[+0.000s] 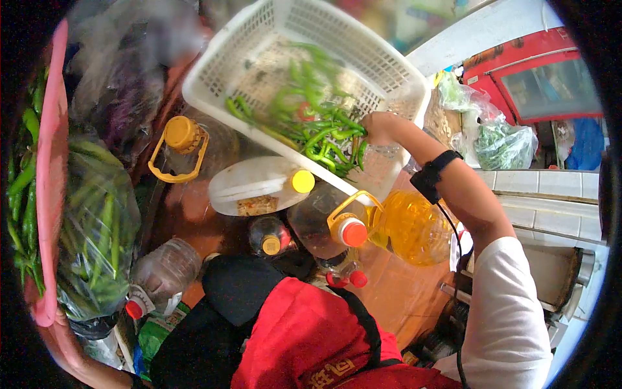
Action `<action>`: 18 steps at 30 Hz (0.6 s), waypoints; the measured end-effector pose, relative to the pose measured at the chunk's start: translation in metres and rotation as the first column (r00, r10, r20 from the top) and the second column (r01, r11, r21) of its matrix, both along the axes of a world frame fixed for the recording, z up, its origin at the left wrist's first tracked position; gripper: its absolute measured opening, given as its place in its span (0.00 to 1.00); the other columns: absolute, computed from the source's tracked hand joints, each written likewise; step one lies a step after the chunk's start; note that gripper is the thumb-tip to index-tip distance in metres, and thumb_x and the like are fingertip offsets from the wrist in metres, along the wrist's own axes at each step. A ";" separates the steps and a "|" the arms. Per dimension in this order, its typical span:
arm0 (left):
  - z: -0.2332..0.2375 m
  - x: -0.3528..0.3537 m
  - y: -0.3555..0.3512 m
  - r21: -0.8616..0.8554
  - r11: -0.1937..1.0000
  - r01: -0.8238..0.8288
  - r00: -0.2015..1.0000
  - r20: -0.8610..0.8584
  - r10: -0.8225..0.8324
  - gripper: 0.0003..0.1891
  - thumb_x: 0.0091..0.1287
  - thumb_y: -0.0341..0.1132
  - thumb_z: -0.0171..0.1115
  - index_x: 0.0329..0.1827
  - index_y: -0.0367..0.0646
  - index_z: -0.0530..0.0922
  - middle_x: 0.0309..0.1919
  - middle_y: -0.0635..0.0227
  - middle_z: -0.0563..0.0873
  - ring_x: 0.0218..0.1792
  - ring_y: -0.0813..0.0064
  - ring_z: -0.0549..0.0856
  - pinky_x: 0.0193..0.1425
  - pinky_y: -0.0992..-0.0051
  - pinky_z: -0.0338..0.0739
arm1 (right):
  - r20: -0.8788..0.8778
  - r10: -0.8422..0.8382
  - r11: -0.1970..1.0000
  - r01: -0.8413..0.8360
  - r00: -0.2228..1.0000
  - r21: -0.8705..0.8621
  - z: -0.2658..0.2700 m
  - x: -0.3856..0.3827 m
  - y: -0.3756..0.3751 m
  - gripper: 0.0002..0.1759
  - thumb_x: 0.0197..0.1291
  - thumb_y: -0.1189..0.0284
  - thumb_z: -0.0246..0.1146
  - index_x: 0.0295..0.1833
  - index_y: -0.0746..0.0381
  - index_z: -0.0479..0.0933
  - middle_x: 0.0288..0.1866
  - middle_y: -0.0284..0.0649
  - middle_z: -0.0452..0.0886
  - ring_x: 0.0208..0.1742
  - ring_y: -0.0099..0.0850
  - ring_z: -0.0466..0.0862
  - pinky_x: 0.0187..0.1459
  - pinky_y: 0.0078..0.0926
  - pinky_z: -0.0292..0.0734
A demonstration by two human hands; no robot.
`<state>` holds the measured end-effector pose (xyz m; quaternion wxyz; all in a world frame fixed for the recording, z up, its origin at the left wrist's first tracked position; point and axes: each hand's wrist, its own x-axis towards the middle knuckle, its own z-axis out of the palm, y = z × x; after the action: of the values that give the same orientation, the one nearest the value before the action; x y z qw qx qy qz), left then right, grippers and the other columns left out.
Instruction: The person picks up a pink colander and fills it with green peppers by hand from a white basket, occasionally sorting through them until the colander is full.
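My right hand (382,128) reaches into a white plastic basket (214,84), its curled fingers among green chili peppers (327,137). Part of the pile is blurred, and a round red thing shows within it. At the far left stands a tilted pink basin (52,181) with more long green chili peppers (27,188) along its inner side. My left hand (48,327) is at the basin's lower rim and appears to grip it; most of its fingers are hidden. Beside the basin is a clear plastic bag (97,227) of green peppers.
Below the basket stand a jug of yellow oil (414,227), a white jug with a yellow cap (259,185), an orange-capped jug (184,136) and several other bottles. Bagged greens (502,142) lie at right, near a red cabinet (538,78). A black cable hangs from my right wrist.
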<state>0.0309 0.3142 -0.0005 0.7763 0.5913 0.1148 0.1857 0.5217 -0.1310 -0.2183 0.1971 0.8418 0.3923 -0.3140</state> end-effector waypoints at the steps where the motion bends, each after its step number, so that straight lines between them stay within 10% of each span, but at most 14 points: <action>1: -0.002 -0.006 0.007 -0.115 0.973 0.200 0.973 0.142 -0.184 0.25 0.68 0.39 0.36 0.67 0.39 0.50 0.66 0.61 0.55 0.66 0.67 0.56 0.66 0.58 0.51 | -0.062 -0.002 0.999 0.006 0.998 0.053 0.000 -0.004 -0.002 0.15 0.44 0.69 0.57 0.40 0.61 0.75 0.36 0.47 0.79 0.41 0.44 0.79 0.40 0.38 0.74; 5: 0.000 -0.011 0.010 -0.717 0.695 -0.050 0.935 0.210 0.284 0.24 0.68 0.37 0.34 0.66 0.39 0.50 0.66 0.61 0.55 0.66 0.66 0.55 0.66 0.57 0.51 | -0.130 0.162 0.984 -0.170 0.978 -0.049 -0.008 -0.016 -0.003 0.15 0.42 0.70 0.57 0.40 0.61 0.75 0.35 0.46 0.79 0.41 0.43 0.79 0.41 0.38 0.74; 7: 0.014 0.038 -0.037 0.053 0.568 -0.821 0.542 -0.237 0.806 0.25 0.67 0.39 0.38 0.65 0.38 0.53 0.65 0.61 0.58 0.65 0.67 0.57 0.67 0.63 0.51 | -0.098 0.227 0.972 -0.231 0.969 -0.032 -0.012 -0.015 -0.007 0.15 0.43 0.70 0.56 0.40 0.61 0.75 0.36 0.45 0.79 0.41 0.43 0.78 0.42 0.39 0.73; 12: 0.000 0.007 -0.010 0.396 0.620 -0.678 0.581 -0.229 0.781 0.26 0.66 0.44 0.41 0.64 0.38 0.56 0.63 0.60 0.63 0.64 0.68 0.60 0.66 0.69 0.52 | -0.019 0.453 0.888 -0.453 0.891 -0.080 -0.001 -0.004 0.001 0.15 0.45 0.69 0.55 0.41 0.62 0.75 0.40 0.46 0.77 0.44 0.45 0.76 0.46 0.40 0.71; 14: -0.004 -0.006 0.000 0.505 0.602 -0.619 0.582 -0.221 0.783 0.27 0.66 0.45 0.42 0.63 0.38 0.57 0.62 0.59 0.63 0.64 0.67 0.60 0.66 0.70 0.53 | -0.194 0.155 0.987 -0.162 0.969 -0.018 0.027 0.005 0.015 0.18 0.47 0.69 0.54 0.45 0.63 0.73 0.43 0.49 0.75 0.47 0.47 0.74 0.48 0.39 0.70; 15: -0.005 -0.015 0.006 0.559 0.608 -0.563 0.596 -0.235 0.768 0.27 0.66 0.45 0.42 0.63 0.38 0.57 0.62 0.59 0.63 0.64 0.67 0.60 0.66 0.70 0.53 | -0.173 0.162 0.954 -0.109 0.971 0.279 0.024 0.014 0.009 0.21 0.47 0.70 0.54 0.49 0.64 0.70 0.44 0.52 0.73 0.47 0.48 0.74 0.49 0.39 0.69; 18: -0.009 -0.032 0.024 0.693 0.615 -0.376 0.645 -0.280 0.711 0.26 0.66 0.45 0.40 0.64 0.39 0.57 0.62 0.59 0.63 0.64 0.67 0.61 0.66 0.71 0.52 | -0.182 0.270 0.882 -0.167 0.945 0.440 0.019 0.012 0.004 0.17 0.46 0.69 0.55 0.44 0.64 0.71 0.40 0.53 0.76 0.44 0.49 0.76 0.47 0.40 0.70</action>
<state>-0.0011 0.3382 -0.0093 0.3942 0.7554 0.4443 0.2767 0.5340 -0.1274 -0.1997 -0.0022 0.7704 0.5642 -0.2968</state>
